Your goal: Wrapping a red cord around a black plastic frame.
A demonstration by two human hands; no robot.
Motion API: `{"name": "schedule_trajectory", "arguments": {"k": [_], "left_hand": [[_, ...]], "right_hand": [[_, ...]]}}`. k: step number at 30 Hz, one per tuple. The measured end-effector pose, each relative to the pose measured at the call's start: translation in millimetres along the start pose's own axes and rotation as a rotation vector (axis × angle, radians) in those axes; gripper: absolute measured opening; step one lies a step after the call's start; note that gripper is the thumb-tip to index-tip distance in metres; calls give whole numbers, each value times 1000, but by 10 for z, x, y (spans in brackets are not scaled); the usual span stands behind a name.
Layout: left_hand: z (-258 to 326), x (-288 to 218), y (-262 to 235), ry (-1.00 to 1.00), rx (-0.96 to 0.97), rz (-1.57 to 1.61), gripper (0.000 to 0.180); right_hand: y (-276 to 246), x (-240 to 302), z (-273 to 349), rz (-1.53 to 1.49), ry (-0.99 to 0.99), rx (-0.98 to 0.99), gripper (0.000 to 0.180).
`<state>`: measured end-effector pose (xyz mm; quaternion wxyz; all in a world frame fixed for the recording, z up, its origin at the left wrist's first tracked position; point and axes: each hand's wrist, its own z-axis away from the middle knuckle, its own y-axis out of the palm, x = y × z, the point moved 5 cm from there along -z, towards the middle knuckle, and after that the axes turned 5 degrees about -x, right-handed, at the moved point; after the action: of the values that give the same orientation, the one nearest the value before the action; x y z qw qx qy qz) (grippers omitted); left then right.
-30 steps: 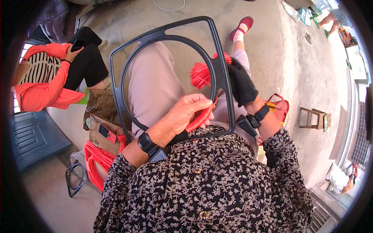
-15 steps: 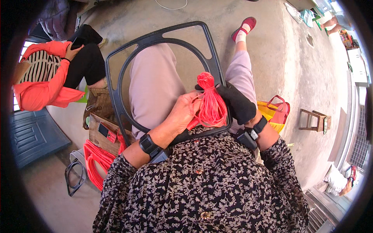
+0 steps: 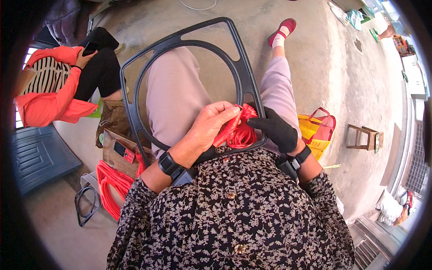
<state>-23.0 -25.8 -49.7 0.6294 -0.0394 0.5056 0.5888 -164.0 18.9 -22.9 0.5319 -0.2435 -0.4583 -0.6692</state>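
Note:
A black plastic frame (image 3: pixel 245 76) with a round opening lies across my lap. A bundle of red cord (image 3: pixel 238 130) sits against its near rim. My left hand (image 3: pixel 211 123), bare with a black wrist device, grips the cord from the left. My right hand (image 3: pixel 274 130) wears a black glove and pinches the cord's top end from the right, against the frame's edge.
At my left sit a coil of red cord (image 3: pixel 110 186), a wooden box (image 3: pixel 119 153) and another small black frame (image 3: pixel 87 204) on the floor. A person in an orange jacket (image 3: pixel 54 96) sits at left. A yellow bag (image 3: pixel 317 130) and a small wooden stool (image 3: pixel 362 137) stand at right.
The frame has shifted slightly on my lap. The red cord has come down from a raised bunch to the frame's near rim, with both hands closing in on it.

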Motion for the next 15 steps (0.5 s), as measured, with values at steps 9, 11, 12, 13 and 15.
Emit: {"name": "schedule_trajectory", "arguments": {"k": [9, 11, 12, 13, 15], "left_hand": [[62, -46, -27, -103, -59, 40, 19], [31, -35, -31, -113, -39, 123, 18], [14, -37, -38, -117, -31, 161, 18], [3, -41, -41, -115, -30, 156, 17], [-11, -64, -36, -111, -27, 142, 15]], "right_hand": [[-1011, -87, 177, 182, -41, -153, 24], [-1202, -113, 274, -165, 16, -203, 30], [-1246, -103, 288, -252, 28, -275, 33], [-1264, -91, 288, -290, 13, -335, 33], [-1277, -29, 270, -367, -20, -455, 32]]}}
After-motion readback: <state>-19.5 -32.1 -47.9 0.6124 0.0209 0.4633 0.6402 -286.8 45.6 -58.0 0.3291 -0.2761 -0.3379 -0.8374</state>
